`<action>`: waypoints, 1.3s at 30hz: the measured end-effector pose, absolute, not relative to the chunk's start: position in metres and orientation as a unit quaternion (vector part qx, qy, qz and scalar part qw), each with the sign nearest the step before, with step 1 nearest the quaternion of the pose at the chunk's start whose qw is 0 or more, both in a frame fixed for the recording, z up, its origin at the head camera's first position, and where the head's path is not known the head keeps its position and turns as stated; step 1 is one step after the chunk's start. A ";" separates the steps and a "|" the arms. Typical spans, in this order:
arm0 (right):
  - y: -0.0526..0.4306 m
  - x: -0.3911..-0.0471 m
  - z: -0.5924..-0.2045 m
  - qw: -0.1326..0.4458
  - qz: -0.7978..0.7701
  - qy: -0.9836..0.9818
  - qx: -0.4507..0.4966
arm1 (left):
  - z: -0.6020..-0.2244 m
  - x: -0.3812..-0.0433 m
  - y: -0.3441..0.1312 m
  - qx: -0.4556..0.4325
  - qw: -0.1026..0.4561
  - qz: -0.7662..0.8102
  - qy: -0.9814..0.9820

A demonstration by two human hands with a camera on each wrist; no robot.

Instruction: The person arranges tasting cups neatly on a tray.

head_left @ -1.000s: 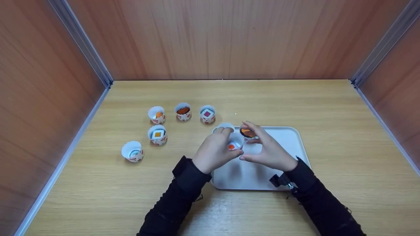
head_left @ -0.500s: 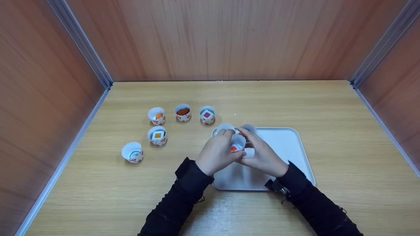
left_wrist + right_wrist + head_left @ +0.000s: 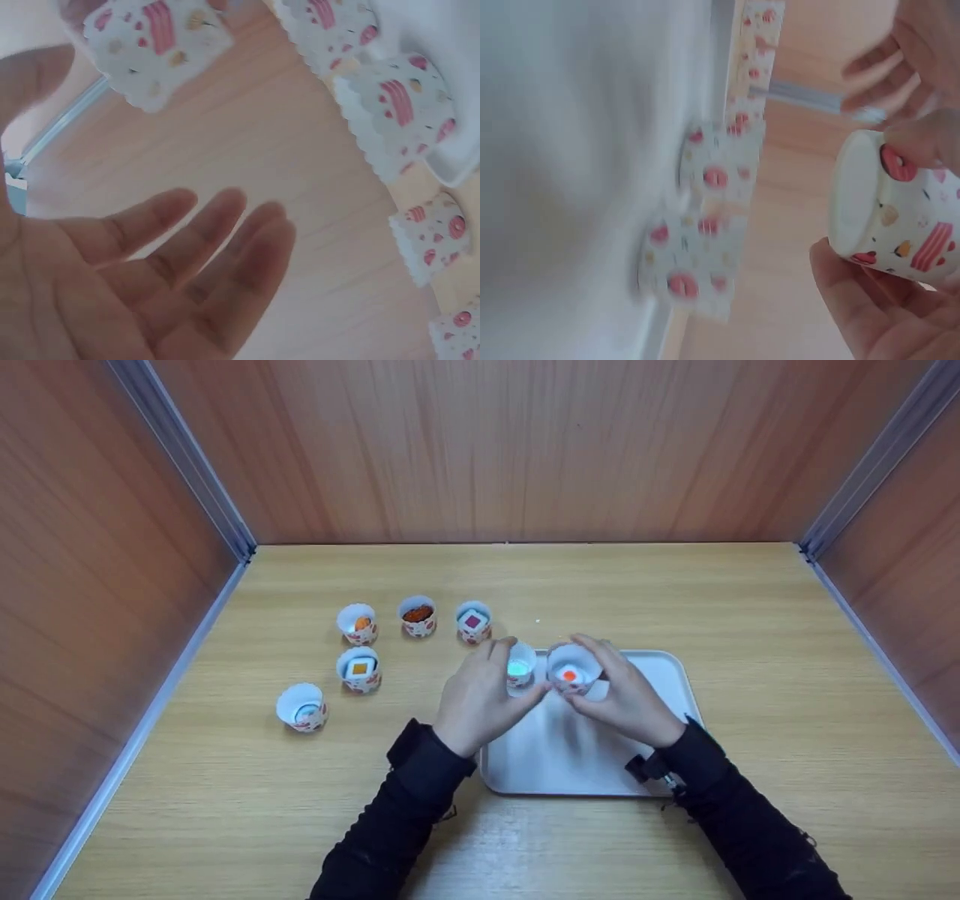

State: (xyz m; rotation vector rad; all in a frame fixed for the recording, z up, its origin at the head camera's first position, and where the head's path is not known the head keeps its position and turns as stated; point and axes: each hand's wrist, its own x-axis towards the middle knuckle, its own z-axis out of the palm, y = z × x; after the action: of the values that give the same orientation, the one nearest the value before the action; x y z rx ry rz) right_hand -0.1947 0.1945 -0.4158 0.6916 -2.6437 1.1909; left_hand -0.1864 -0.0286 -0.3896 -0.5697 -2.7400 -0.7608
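My right hand grips a printed paper baking cup above the tray, with a small orange-red piece inside. In the right wrist view the cup shows cake and doughnut prints, with fingers and thumb around its wall. My left hand is beside it, fingers spread and holding nothing, its palm facing the left wrist camera. Between the hands, a cup with something pale green in it stands on the white tray. Another cup on the tray is mostly hidden in the head view.
Several more cups stand on the wooden table left of the tray. They hold a brown filling, a white square with a purple diamond, an orange piece, a white-and-yellow square and something pale blue. Wood panels enclose the table.
The cup with the orange-red piece has passed from my left hand to my right and moved rightward. My right hand earlier let go of a cup with brown-orange filling. My left hand has drawn back left.
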 end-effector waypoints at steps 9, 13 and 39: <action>0.232 -0.219 -0.410 0.071 0.387 -0.903 0.169 | -0.411 -0.201 -0.047 -0.114 0.030 -0.240 -0.964; 0.242 -0.229 -0.411 0.048 0.376 -0.913 0.153 | -0.420 -0.209 -0.052 -0.098 -0.046 -0.239 -0.965; 0.248 -0.255 -0.429 -0.117 0.291 -0.944 0.103 | -0.440 -0.221 -0.053 -0.122 -0.127 -0.279 -0.944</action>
State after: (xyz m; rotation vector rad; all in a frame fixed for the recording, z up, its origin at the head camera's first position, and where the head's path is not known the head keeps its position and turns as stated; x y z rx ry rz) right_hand -0.2545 0.2479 -0.4285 0.3491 -3.2094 0.9911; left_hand -0.2210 -0.0531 -0.4399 -0.4184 -3.2314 -0.9558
